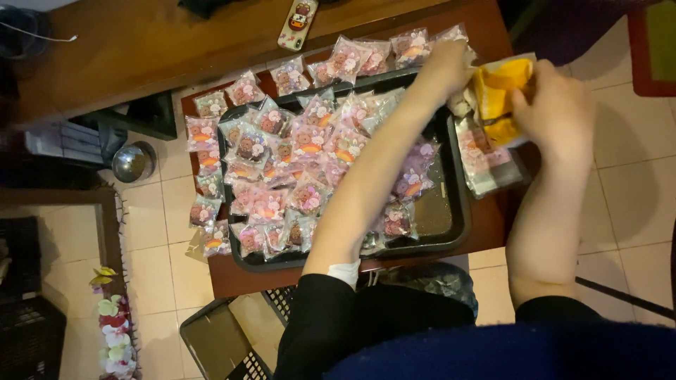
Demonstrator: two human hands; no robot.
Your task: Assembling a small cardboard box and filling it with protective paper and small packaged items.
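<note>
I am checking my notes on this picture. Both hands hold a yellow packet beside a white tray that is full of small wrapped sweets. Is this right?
Not quite: the tray is black, not white, as the head view shows. The rest stands: the left hand and the right hand hold a yellow packet beside the tray, which is full of small wrapped sweets.
</note>
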